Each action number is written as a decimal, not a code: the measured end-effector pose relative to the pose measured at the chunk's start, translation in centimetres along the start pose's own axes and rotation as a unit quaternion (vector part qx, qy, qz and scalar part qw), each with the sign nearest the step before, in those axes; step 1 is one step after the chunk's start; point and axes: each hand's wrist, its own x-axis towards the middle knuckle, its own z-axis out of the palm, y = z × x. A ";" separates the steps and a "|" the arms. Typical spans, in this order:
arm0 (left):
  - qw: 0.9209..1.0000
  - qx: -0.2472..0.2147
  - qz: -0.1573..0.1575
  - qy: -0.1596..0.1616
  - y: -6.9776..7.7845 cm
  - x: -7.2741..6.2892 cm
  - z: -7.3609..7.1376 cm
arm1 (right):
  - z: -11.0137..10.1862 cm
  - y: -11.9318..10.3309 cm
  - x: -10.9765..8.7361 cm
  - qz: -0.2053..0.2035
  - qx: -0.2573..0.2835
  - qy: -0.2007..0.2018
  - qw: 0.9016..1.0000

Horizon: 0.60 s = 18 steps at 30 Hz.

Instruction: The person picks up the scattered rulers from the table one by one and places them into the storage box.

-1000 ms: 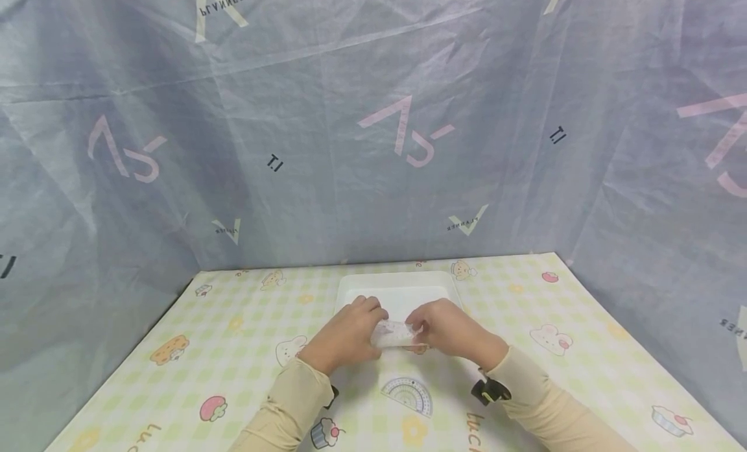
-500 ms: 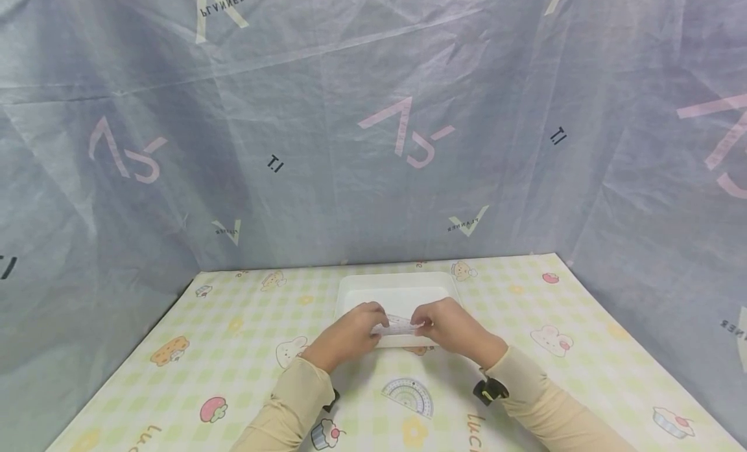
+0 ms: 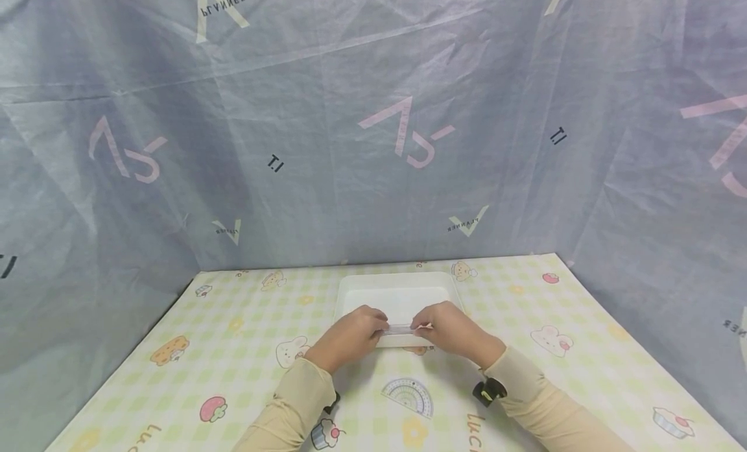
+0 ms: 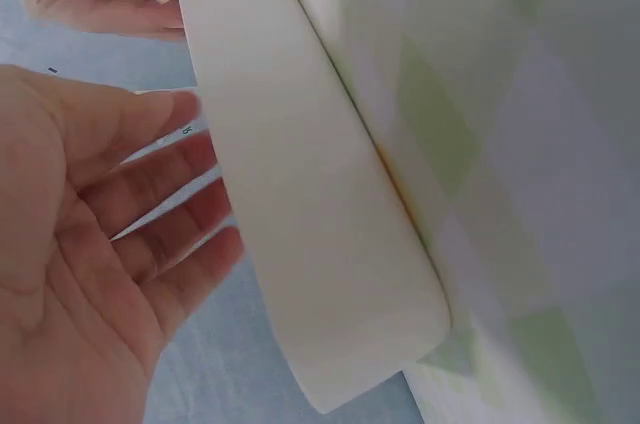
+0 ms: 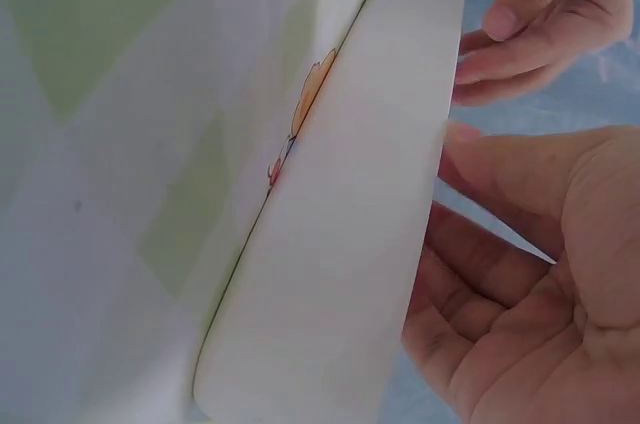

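A clear plastic piece [image 3: 399,329], seen nearly edge-on as a thin strip, lies low over the near side of a white tray [image 3: 403,301]. My left hand [image 3: 353,335] pinches its left end. At its right end, my right hand [image 3: 452,327] pinches it between thumb and fingers. Both wrist views show the fingers behind the tray's outer wall [image 4: 300,194], which hides most of the piece. Nearer to me, a clear protractor [image 3: 408,397] with printed markings lies flat on the table.
A checked cloth [image 3: 233,374] with cartoon prints covers the table. Grey-blue fabric [image 3: 327,205] with printed letters hangs behind it and along both sides.
The clear piece showed a broad, marked face a second ago; both hands have tipped and lowered it into the tray's near side, so it now appears thin. The protractor and tray have not moved.
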 end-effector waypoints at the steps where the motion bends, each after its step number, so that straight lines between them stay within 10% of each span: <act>1: 1.000 0.004 0.000 0.001 0.0 0.0 0.0 | 0.0 0.0 0.0 0.002 -0.003 -0.004 1.000; 18: 0.999 -0.022 -0.021 -0.010 -0.3 0.0 -0.5 | -0.6 -0.5 0.0 0.031 0.005 -0.033 0.999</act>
